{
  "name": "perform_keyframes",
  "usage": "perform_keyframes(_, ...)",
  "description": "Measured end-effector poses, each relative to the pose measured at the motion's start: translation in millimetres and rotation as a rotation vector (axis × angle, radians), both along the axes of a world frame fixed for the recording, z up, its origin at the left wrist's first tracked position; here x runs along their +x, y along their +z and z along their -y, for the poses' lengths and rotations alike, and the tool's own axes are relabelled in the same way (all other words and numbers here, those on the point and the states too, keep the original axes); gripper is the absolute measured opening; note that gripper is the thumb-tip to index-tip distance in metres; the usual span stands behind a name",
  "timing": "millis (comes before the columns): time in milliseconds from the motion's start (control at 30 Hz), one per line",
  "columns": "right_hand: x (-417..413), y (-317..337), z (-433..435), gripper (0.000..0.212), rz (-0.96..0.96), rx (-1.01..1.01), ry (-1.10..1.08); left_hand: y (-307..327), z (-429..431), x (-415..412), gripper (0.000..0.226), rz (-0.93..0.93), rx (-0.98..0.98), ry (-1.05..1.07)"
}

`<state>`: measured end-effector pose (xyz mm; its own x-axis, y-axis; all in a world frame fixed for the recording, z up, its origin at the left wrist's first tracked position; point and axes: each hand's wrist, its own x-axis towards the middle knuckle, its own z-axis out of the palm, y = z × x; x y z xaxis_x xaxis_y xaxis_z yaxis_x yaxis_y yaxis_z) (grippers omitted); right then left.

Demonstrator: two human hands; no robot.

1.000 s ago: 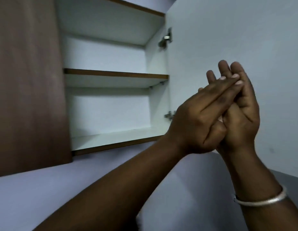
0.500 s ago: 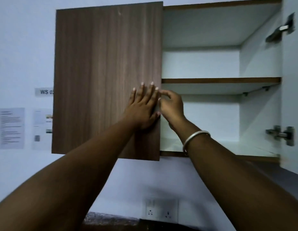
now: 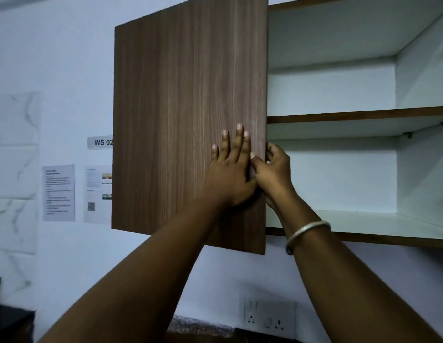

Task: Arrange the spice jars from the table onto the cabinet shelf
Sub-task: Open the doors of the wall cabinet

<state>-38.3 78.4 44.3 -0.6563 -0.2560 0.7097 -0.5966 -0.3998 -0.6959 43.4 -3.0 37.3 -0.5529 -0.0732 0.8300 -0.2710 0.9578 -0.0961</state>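
A wall cabinet hangs in front of me, its brown wood-grain left door covering the left half. The right half stands open with white walls, a middle shelf and a bottom shelf, both bare. My left hand lies flat on the door's front near its right edge, fingers spread upward. My right hand curls its fingers around that same edge, thumb on the front. No spice jars or table show in this view.
A label reading "WS 02" and printed sheets are stuck on the wall left of the cabinet. A double socket plate sits on the wall below. A silver bangle circles my right wrist.
A second ago my hands were pressed together in front of the open cabinet. They moved to the left door, and now the door's right edge stands slightly out from the cabinet front.
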Motion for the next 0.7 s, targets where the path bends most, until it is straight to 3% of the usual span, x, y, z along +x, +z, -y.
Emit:
perform_keyframes(200,142,-22,-29,0.030,-0.348,-0.267,0.061,-20,-21,136,0.088,-0.304,0.048,-0.419)
perform_keyframes(333,234,-25,-9,0.037,-0.555,-0.364,0.162,-18,-19,242,0.091,-0.398,0.394,-0.642)
perform_keyframes(433,287,-18,23,0.030,-0.613,-0.426,0.213,-15,-6,311,0.061,-0.436,0.409,-0.614)
perform_keyframes(533,336,-16,67,0.030,-0.646,-0.438,0.276,-6,11,376,0.039,-0.455,0.567,-0.607)
perform_keyframes(600,368,-17,100,0.033,-0.679,-0.403,0.285,-2,29,411,0.032,-0.529,0.673,-0.549)
perform_keyframes(700,405,-23,147,0.035,-0.694,-0.383,0.312,0,60,443,0.040,-0.642,0.793,-0.490)
